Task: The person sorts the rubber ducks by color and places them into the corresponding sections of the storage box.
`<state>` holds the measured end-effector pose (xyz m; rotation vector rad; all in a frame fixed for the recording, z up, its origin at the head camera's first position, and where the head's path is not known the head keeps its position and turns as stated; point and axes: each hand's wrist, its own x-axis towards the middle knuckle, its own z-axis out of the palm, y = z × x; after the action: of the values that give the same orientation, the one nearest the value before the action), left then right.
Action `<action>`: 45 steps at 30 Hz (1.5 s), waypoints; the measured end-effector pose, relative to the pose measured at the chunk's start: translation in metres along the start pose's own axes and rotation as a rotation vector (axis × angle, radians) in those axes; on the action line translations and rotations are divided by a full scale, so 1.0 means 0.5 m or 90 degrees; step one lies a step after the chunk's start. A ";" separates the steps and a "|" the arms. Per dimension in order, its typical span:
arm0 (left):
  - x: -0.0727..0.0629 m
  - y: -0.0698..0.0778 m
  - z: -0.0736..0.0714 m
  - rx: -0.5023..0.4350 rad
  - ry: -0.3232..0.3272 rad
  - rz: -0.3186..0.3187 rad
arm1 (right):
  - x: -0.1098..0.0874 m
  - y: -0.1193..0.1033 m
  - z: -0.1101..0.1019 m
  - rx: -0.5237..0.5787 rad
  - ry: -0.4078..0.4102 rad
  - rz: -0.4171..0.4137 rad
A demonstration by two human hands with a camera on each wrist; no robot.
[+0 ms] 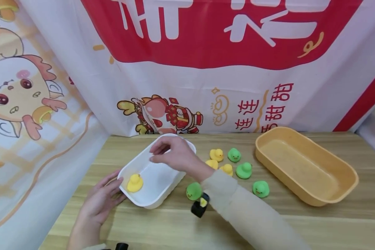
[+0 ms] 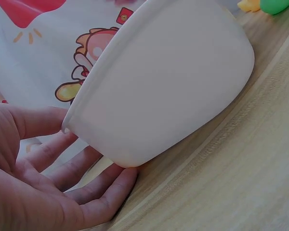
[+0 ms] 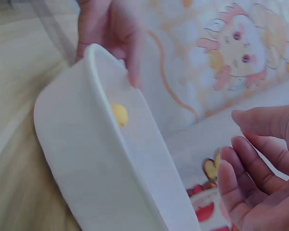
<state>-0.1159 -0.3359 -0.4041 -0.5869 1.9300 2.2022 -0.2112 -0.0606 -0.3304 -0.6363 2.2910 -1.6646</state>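
A white plastic tub (image 1: 157,177) stands on the table at left centre, with one yellow toy duck (image 1: 135,183) inside at its near left end. My left hand (image 1: 101,198) grips that end, the thumb over the rim and the other fingers against the outside and lower edge, as the left wrist view shows. Above the tub's far half hovers my right hand (image 1: 175,152). Its fingers (image 3: 245,163) are loosely bent, apart from the thumb, and nothing is between them. In the right wrist view the duck shows partly behind the tub's side.
Several toy ducks sit right of the white tub: yellow ones, such as this duck (image 1: 217,155), and green ones, such as this duck (image 1: 244,170). My right forearm partly covers some. A tan tub (image 1: 300,166) stands at right. A printed cloth (image 1: 181,80) hangs behind the wooden table (image 1: 162,229).
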 end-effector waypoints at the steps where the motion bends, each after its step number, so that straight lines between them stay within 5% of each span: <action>1: -0.002 -0.001 -0.002 -0.002 0.000 -0.002 | -0.013 0.004 -0.017 0.009 0.008 -0.001; 7: -0.008 -0.007 -0.015 -0.003 0.005 -0.010 | -0.087 0.035 -0.092 0.046 0.037 0.020; 17: -0.002 -0.004 -0.020 0.003 -0.006 0.004 | -0.186 0.109 -0.162 -0.012 0.138 0.089; 25: 0.003 -0.004 -0.021 -0.006 -0.009 0.010 | -0.193 0.165 -0.174 -0.045 0.143 0.118; 45: 0.004 -0.004 -0.006 -0.003 -0.017 0.023 | -0.198 0.189 -0.156 -0.119 0.171 0.115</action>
<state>-0.1165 -0.3387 -0.4069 -0.5244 1.9378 2.2239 -0.1776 0.0764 -0.4003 -0.2398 2.6241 -1.5437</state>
